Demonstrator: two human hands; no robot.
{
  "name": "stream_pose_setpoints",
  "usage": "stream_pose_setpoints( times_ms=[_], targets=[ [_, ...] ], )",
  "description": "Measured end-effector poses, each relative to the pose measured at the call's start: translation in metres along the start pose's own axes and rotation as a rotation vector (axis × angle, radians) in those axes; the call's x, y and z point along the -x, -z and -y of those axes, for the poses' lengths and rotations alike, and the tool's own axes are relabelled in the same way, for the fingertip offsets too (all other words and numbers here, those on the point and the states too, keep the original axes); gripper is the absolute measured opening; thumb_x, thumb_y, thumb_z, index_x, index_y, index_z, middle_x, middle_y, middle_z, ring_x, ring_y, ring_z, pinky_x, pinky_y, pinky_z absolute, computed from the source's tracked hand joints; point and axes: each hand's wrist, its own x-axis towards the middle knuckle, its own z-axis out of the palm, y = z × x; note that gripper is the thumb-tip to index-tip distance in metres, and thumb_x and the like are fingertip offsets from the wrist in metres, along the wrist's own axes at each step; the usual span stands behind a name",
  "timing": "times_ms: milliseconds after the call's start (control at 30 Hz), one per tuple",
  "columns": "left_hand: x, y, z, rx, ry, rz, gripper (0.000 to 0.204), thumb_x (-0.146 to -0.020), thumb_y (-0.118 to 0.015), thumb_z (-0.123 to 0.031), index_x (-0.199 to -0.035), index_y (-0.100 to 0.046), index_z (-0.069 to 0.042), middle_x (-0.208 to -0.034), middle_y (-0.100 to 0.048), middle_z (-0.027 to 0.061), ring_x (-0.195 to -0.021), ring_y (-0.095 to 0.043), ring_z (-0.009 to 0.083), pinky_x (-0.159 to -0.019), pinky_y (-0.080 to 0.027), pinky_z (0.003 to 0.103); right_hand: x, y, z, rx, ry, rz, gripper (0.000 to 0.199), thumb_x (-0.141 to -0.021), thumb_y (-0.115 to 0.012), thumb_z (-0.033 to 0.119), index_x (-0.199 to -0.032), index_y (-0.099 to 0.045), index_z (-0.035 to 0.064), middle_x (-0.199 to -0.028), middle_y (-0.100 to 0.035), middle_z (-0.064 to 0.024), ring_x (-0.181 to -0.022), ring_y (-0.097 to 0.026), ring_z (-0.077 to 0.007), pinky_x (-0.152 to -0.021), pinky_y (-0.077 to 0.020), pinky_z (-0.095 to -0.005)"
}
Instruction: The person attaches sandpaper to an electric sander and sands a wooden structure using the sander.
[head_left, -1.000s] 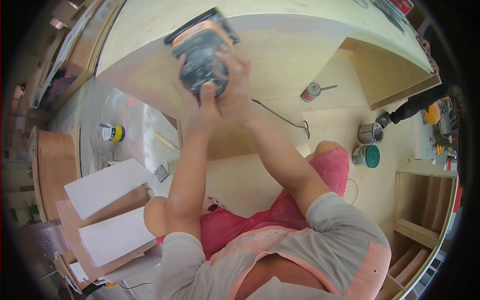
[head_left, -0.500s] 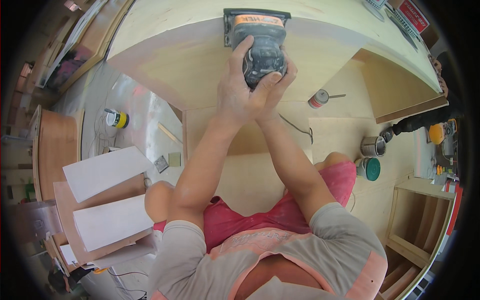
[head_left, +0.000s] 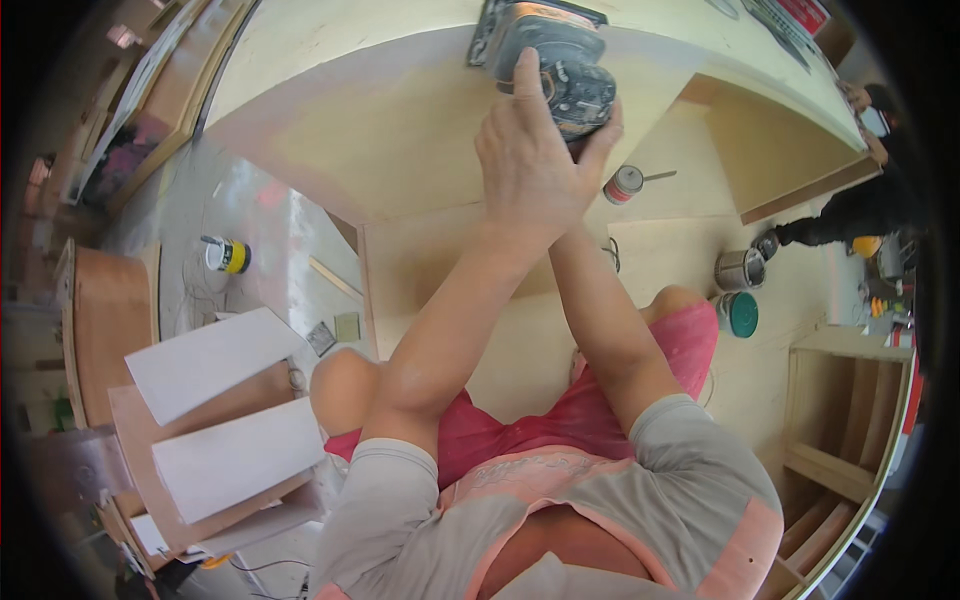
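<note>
Both my hands are on a dusty black power sander [head_left: 582,98] with an orange label and a flat, squarish pad. The pad lies at the front edge of a pale wooden panel top [head_left: 350,32], slightly turned. My left hand [head_left: 530,170] is closed round the sander's rear body, with a finger stretched along its left side. My right hand [head_left: 611,128] is mostly hidden behind the left one; part of it shows at the sander's right side. Below the edge, the panel's pale front face [head_left: 370,130] carries greyish and yellowish patches.
A tin with a stick [head_left: 624,184], a metal can [head_left: 740,269] and a green-lidded tub [head_left: 738,314] stand to the right. White boards [head_left: 235,455] lie at left, near a yellow-banded pot [head_left: 228,255]. Another person's dark-clothed leg [head_left: 830,228] shows far right.
The sander has shifted right and a little farther away along the panel edge, and it has turned. My hands moved with it; the left now covers more of the right. The view has shifted slightly.
</note>
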Motion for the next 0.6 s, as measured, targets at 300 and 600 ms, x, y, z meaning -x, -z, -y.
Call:
stream_pose_setpoints(
  times_ms=[300, 600],
  targets=[
    [0.011, 0.049, 0.043, 0.131, 0.221, -0.023, 0.096, -0.073, -0.076, -0.039, -0.134, -0.02, 0.009, -0.109, -0.054, 0.0288, -0.095, -0.06, 0.0401, -0.083, -0.048, 0.045, -0.012, -0.024, -0.045, 1.169, 0.768, 0.182, 0.046, -0.09, -0.056, 0.015, -0.132, -0.04, 0.0031, -0.129, -0.031, -0.0198, -0.12, -0.036, -0.0329, -0.1, -0.0345, -0.0419],
    [0.034, 0.085, 0.098, 0.396, 0.305, -0.219, 0.075, -0.084, -0.07, -0.025, -0.128, -0.02, 0.009, -0.118, -0.045, 0.0214, -0.105, -0.053, 0.0235, -0.088, -0.046, 0.034, 0.0, -0.039, -0.107, 1.168, 0.713, 0.382, 0.05, -0.089, -0.055, 0.015, -0.134, -0.038, 0.0036, -0.13, -0.027, -0.0199, -0.121, -0.033, -0.0349, -0.101, -0.0328, -0.0426]
  ],
)
